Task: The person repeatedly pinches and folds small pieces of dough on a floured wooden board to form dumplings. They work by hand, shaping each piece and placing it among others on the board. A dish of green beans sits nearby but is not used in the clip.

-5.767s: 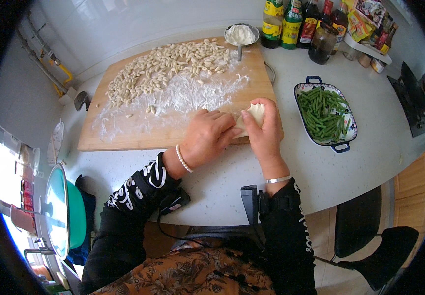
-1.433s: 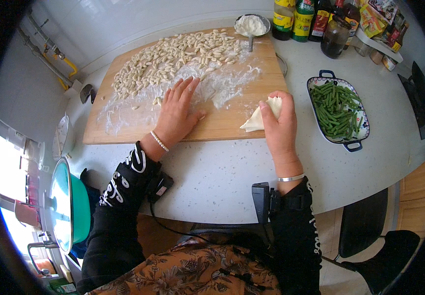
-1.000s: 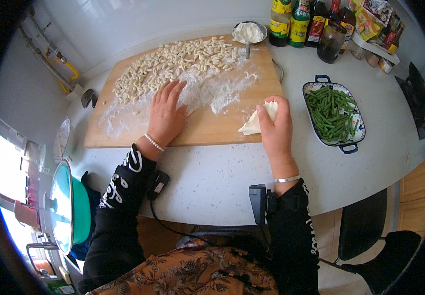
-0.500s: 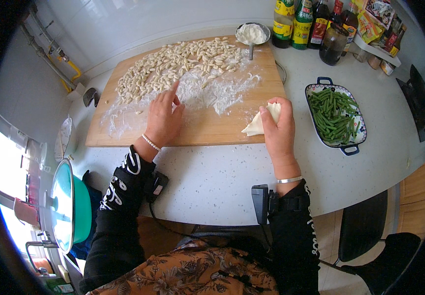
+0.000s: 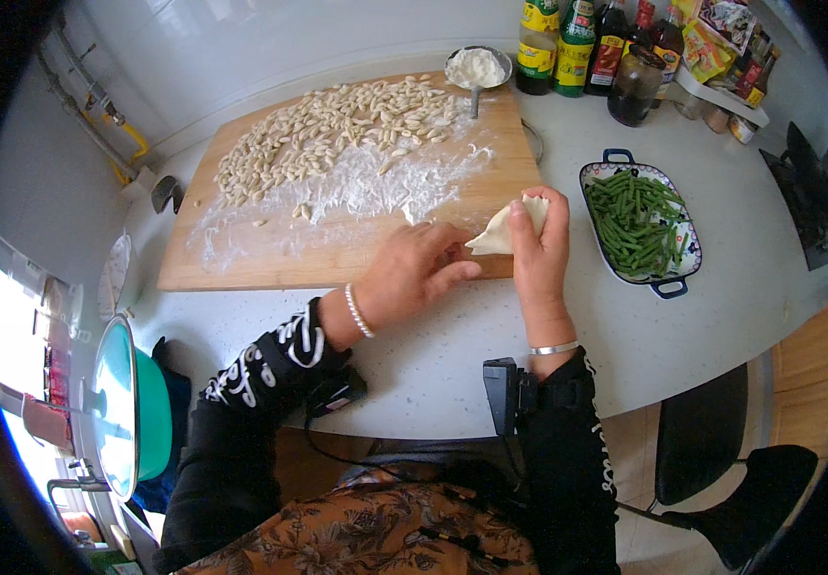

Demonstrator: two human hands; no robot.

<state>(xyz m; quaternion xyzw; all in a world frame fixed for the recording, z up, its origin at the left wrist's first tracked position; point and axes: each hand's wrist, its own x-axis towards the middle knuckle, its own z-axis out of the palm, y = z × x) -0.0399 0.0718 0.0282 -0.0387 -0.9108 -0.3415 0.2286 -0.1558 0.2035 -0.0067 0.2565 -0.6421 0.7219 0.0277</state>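
Observation:
My right hand (image 5: 540,244) is closed around a soft, pale lump of dough (image 5: 496,234) above the right front edge of the wooden board (image 5: 280,273). A pointed end of the lump sticks out to the left. Beside that end is my left hand (image 5: 409,273), its thumb spread from its fingers; whether the fingertips touch the dough I cannot tell. Many small shaped dough pieces (image 5: 308,134) cover the back of the board. White flour (image 5: 361,182) is smeared in front of them, with a few loose pieces (image 5: 302,211) lying there.
A metal ladle of flour (image 5: 477,69) rests on the board's back right corner. To the right sits a patterned dish (image 5: 690,257) of cut green beans (image 5: 634,220). Bottles (image 5: 575,48) line the back wall. A green lidded pot (image 5: 152,412) is at left, a black chair (image 5: 701,431) at lower right.
My left hand has moved right and nearer, from the floured area to beside the dough. Small dough pieces now show where it was. My right hand still holds the lump.

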